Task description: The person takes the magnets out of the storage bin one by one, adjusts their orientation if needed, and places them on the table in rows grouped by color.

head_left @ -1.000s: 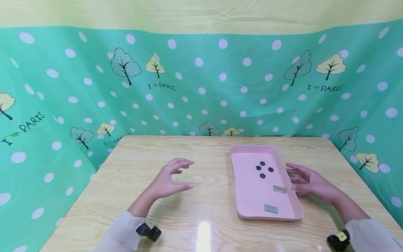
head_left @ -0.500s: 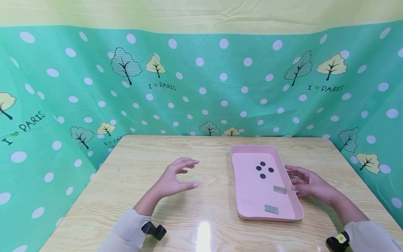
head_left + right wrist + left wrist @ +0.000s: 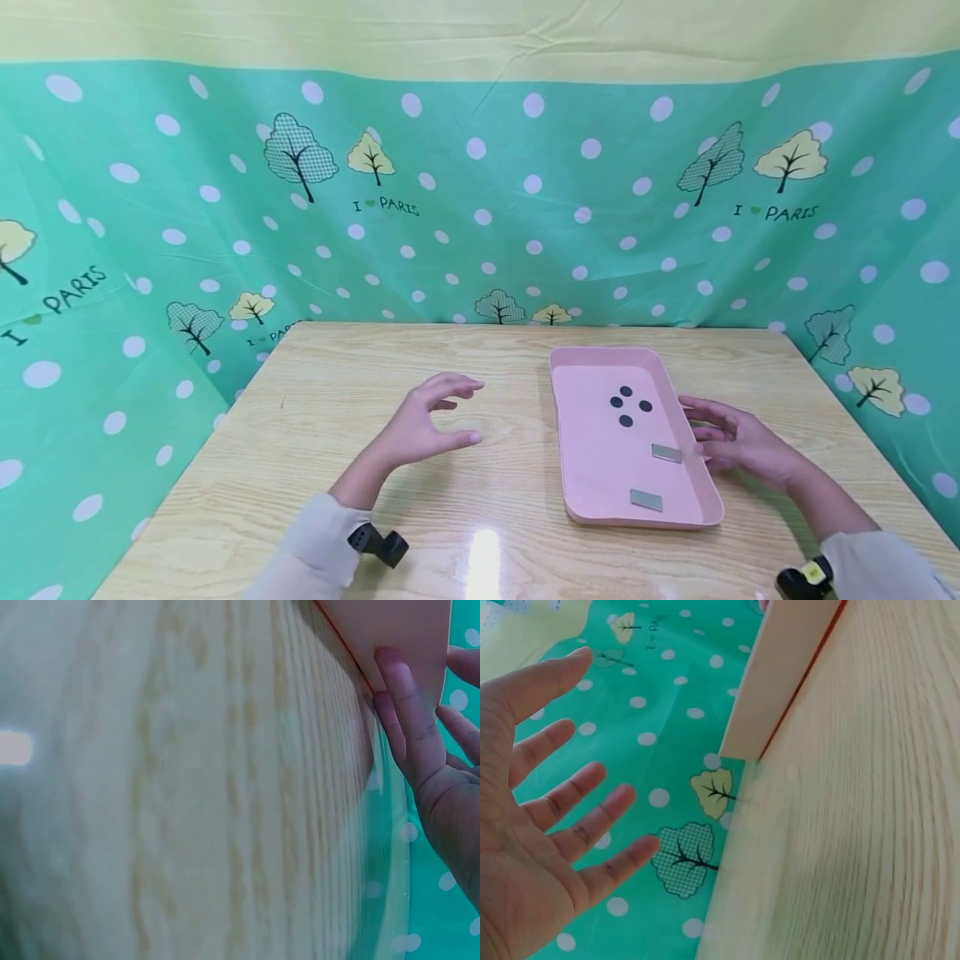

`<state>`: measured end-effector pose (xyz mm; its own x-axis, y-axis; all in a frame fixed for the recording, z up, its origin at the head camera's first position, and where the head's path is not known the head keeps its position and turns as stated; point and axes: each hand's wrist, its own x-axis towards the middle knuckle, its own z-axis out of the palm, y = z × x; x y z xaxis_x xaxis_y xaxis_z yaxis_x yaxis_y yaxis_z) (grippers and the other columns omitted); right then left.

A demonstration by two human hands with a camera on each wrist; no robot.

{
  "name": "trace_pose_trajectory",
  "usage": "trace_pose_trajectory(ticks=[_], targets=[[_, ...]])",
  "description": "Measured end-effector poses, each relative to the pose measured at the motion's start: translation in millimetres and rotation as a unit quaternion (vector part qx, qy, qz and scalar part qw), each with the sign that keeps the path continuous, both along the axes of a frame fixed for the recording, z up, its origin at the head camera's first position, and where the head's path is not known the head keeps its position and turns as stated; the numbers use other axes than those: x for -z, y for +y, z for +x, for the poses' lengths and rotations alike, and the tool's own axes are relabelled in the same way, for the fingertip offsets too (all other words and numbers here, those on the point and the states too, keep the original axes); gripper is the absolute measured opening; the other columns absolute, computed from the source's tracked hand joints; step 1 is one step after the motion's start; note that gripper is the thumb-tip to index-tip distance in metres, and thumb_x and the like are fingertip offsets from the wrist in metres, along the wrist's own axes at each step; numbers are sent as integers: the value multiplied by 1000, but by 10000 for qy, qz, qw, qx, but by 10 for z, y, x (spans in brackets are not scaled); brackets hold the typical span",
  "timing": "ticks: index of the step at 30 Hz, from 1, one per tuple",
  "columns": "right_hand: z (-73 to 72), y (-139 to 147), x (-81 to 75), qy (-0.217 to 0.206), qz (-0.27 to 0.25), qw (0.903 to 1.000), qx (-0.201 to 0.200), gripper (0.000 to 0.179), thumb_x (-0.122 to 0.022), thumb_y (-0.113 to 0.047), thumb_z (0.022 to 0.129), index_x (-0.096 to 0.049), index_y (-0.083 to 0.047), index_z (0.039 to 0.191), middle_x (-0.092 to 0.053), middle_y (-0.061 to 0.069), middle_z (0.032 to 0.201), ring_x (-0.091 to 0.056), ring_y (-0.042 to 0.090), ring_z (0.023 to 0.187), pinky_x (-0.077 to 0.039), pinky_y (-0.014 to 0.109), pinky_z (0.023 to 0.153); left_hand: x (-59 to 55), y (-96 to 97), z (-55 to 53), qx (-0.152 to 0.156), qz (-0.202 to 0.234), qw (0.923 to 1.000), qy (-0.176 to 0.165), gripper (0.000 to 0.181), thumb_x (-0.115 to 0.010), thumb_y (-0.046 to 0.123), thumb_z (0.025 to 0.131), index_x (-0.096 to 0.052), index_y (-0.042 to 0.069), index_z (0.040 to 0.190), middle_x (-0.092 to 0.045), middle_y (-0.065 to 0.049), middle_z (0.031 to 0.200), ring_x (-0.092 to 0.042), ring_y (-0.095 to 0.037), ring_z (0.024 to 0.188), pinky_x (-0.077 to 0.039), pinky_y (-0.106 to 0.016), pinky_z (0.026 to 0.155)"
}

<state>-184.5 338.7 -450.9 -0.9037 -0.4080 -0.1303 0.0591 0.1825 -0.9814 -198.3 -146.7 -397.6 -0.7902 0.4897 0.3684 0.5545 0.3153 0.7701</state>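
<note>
A pink shallow tray (image 3: 596, 475) lies on the table, right of the middle. Inside it are several small black discs (image 3: 626, 421) in a cluster, and two grey rectangular plates, an upper one (image 3: 666, 453) and a lower one (image 3: 646, 500). My right hand (image 3: 750, 450) touches the tray's outer right side with its fingertips; in the right wrist view, fingers (image 3: 412, 712) lie against the outer wall. Left of the tray, apart from it, my left hand (image 3: 423, 425) hovers with thumb and fingers spread. Nothing is in that hand (image 3: 540, 825).
The wooden table (image 3: 322, 375) reaches back to a green dotted curtain (image 3: 450, 167), which also hangs along both sides. Bare tabletop lies between the left hand and the tray. A bright reflection shows near the front.
My left hand has moved a little to the right, toward the tray. The right hand has stayed nearly in place at the tray's side, and the tray and its contents have not moved.
</note>
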Motion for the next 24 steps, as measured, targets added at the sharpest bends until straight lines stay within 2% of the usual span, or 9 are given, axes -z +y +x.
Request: trace_pose_trajectory(ticks=[5, 11, 16, 21, 24], targets=[[6, -3, 5, -3, 41, 10000, 49, 72, -63, -3, 91, -24, 1, 151, -55, -12, 128, -62, 12, 108, -56, 47, 81, -30, 57, -3, 78, 36, 9999, -66, 55, -83, 15, 76, -64, 11, 127, -59, -1, 124, -58, -22, 112, -50, -52, 91], [7, -1, 5, 6, 27, 10000, 62, 71, -63, -2, 91, -25, 0, 151, -56, -12, 127, -62, 11, 108, -56, 46, 81, -46, 136, -28, 120, -4, 9999, -73, 55, -84, 13, 75, -65, 9, 126, -61, -5, 123, -60, -22, 111, -52, -46, 91], [9, 6, 4, 60, -80, 9999, 4, 71, -62, 0, 90, -26, -4, 152, -56, -12, 127, -62, 12, 109, -56, 46, 81, -70, 197, -58, 243, 34, 9997, -69, 54, -84, 13, 75, -65, 10, 125, -62, -5, 120, -62, -23, 107, -53, -47, 88], [7, -5, 2, 58, -24, 10000, -9, 71, -63, -1, 91, -27, -5, 152, -56, -7, 128, -62, 14, 109, -56, 46, 81, -113, 266, -86, 308, -37, 9995, -56, 53, -85, 19, 75, -66, 11, 124, -62, -1, 121, -63, -19, 105, -54, -40, 87], [6, -10, -2, 71, -10, 10000, -33, 71, -62, -2, 91, -26, -3, 151, -56, -6, 129, -62, 14, 109, -56, 47, 81, -137, 310, -107, 385, -81, 9992, -57, 54, -85, 21, 75, -66, 10, 124, -62, -4, 121, -63, -19, 105, -54, -38, 87]])
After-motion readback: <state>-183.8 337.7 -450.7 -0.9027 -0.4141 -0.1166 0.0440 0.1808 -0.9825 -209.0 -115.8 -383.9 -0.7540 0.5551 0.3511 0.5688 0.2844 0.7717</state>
